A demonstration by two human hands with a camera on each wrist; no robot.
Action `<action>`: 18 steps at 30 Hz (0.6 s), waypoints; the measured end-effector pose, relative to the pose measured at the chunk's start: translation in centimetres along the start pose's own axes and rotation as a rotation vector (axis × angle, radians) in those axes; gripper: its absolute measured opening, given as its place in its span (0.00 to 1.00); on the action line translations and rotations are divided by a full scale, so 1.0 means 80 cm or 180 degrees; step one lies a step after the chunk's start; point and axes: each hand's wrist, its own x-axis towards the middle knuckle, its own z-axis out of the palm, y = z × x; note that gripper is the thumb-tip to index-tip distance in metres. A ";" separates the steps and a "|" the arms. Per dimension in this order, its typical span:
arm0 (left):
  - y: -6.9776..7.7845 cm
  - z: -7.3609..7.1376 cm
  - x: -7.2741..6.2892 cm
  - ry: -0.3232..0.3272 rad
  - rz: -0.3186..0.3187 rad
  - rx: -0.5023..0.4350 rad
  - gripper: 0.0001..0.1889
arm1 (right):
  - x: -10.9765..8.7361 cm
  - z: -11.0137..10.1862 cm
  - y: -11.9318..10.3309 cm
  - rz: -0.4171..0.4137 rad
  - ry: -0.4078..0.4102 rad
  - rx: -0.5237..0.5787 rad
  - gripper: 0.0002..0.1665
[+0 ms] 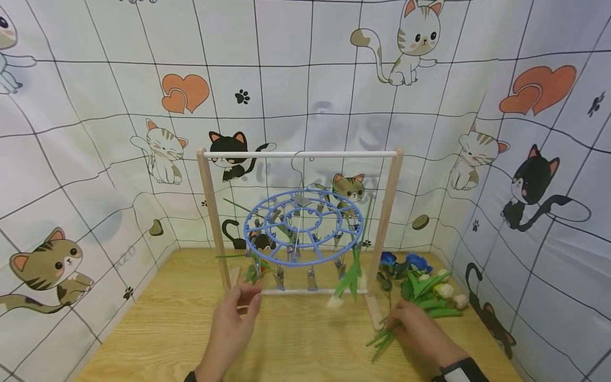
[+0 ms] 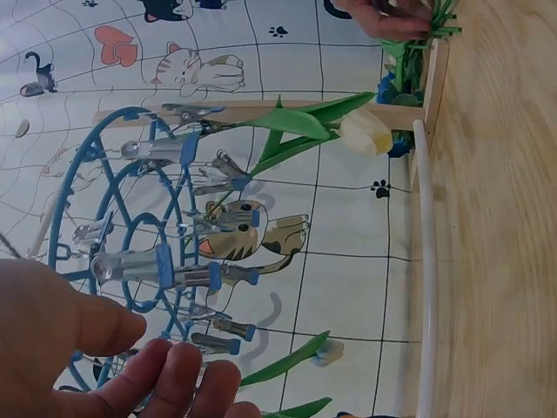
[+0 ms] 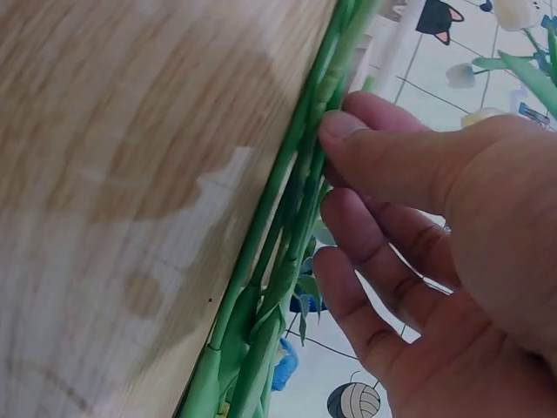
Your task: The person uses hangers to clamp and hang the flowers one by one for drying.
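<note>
A round blue clip hanger [image 1: 305, 263] hangs from the white rod of a wooden stand [image 1: 390, 201], with several clips around its rings. One white tulip [image 1: 352, 273] dangles head-down from a clip at its right side. Other green-stemmed flowers hang at the left and back. My left hand [image 1: 235, 315] hovers by the hanger's lower left, fingers loosely bent and holding nothing; in the left wrist view it is close to the clips [image 2: 130, 266]. At the right, my right hand [image 1: 417, 326] pinches at the green stems [image 3: 305, 174] of a flower bunch on the table.
Blue flowers [image 1: 418, 262] and white tulips [image 1: 445, 290] lie in a pile beside the stand's right foot [image 1: 374, 312]. A wood-grain table [image 1: 296, 339] lies under everything. Behind it hangs a cat-patterned sheet [image 1: 305, 90], which also closes both sides.
</note>
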 end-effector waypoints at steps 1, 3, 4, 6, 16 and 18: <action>-0.001 0.002 -0.001 -0.0037 0.0006 -0.0002 0.08 | -0.001 0.001 0.001 -0.0044 0.0023 -0.0024 0.15; -0.002 0.007 -0.004 -0.0135 0.0032 0.0020 0.06 | -0.001 0.001 0.003 -0.0059 0.0017 -0.0047 0.15; -0.002 0.009 -0.005 -0.0190 0.0047 0.0002 0.05 | 0.000 0.001 0.004 -0.0034 -0.0012 -0.0037 0.15; -0.003 0.015 -0.007 -0.0281 0.0091 -0.0008 0.03 | 0.001 0.001 0.005 0.0051 -0.0083 -0.0015 0.16; -0.007 0.042 -0.015 -0.0988 0.0416 -0.0090 0.06 | 0.001 0.005 0.014 -0.0145 -0.0039 -0.0042 0.14; -0.006 0.047 -0.016 -0.1116 0.0454 -0.0131 0.07 | 0.001 0.006 0.013 -0.0163 0.0018 -0.0121 0.15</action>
